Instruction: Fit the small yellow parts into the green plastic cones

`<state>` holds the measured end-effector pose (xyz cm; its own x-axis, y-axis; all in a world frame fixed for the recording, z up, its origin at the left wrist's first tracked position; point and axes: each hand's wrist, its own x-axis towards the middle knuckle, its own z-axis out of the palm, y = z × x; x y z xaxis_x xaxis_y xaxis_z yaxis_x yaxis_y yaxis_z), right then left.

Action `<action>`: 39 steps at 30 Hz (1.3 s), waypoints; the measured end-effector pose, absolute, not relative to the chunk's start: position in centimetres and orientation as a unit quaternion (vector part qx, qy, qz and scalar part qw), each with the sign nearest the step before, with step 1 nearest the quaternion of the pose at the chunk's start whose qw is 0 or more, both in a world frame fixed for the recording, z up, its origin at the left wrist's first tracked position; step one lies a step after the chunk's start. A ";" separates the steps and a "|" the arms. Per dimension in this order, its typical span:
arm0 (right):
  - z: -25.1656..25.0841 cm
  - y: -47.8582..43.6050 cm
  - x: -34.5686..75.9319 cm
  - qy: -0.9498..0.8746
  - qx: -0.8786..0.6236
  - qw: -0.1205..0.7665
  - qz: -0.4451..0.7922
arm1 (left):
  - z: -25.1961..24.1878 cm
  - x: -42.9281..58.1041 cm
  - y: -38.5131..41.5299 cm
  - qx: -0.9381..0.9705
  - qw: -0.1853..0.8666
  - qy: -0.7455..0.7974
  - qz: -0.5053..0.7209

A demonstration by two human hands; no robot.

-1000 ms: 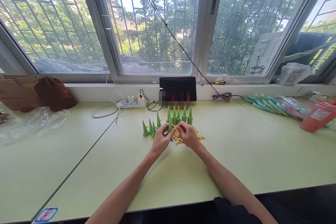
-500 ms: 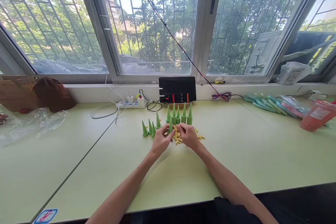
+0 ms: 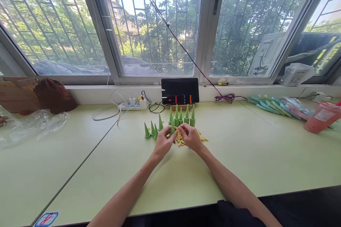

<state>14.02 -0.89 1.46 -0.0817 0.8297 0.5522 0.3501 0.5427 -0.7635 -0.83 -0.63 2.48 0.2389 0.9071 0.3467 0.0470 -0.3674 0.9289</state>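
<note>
Upright in my left hand [image 3: 164,140] is a green cone [image 3: 173,127], the fingers closed round its lower part. My right hand [image 3: 190,137] is pinched close against the cone's right side; what its fingertips hold, if anything, is too small to make out. Under and beside the right hand lies a pile of small yellow pieces [image 3: 182,143]. Several green cones [image 3: 187,115] stand in a row just behind my hands. To the left, a second group of shorter green cones [image 3: 147,131] stands on the table.
A dark tablet [image 3: 180,87] leans at the wall with a phone before it. Left of it lies a white power strip [image 3: 133,105] with cables. Plastic wrap [image 3: 48,122] and a brown bag [image 3: 53,95] sit far left; a red cup [image 3: 321,117] and teal packets [image 3: 269,105] are right.
Both hands stay nearly in place. The cone in my left hand has shifted very slightly; nothing has visibly been let go or picked up.
</note>
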 end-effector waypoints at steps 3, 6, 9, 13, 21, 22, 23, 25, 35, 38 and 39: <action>1.6 -1.1 14.0 -0.700 -0.406 0.532 0.251 | 2.5 -0.8 -0.7 0.651 0.434 0.364 0.505; 1.7 -1.1 14.0 -0.693 -0.407 0.534 0.262 | 2.6 -0.8 -0.7 0.648 0.437 0.362 0.507; 1.5 -1.0 14.0 -0.689 -0.403 0.537 0.274 | 2.6 -0.7 -0.7 0.646 0.439 0.359 0.512; 1.3 -0.9 14.0 -0.686 -0.393 0.539 0.289 | 2.5 -0.7 -0.6 0.642 0.445 0.357 0.512; 1.2 -0.8 14.1 -0.672 -0.401 0.540 0.311 | 2.1 -0.8 -0.4 0.647 0.439 0.354 0.513; 1.2 -0.7 14.1 -0.671 -0.401 0.540 0.311 | 2.0 -0.8 -0.4 0.647 0.440 0.354 0.512; 1.1 -0.7 14.1 -0.671 -0.402 0.539 0.312 | 2.0 -0.8 -0.4 0.647 0.440 0.354 0.512; 1.1 -0.6 14.2 -0.674 -0.405 0.532 0.313 | 2.0 -0.8 -0.4 0.647 0.442 0.351 0.512; 1.0 -0.6 14.3 -0.685 -0.419 0.515 0.299 | 1.9 -1.0 -0.4 0.650 0.443 0.350 0.509; 1.0 -0.6 14.3 -0.687 -0.421 0.510 0.299 | 1.9 -1.0 -0.4 0.653 0.440 0.350 0.508; 1.1 -0.7 14.4 -0.688 -0.421 0.510 0.300 | 1.9 -1.0 -0.5 0.654 0.440 0.349 0.507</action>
<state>14.35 -0.66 1.07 -0.1256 0.8848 0.4488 0.2739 0.4657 -0.8415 -0.99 -0.47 1.95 0.2424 0.9028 0.3552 0.0099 -0.3684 0.9296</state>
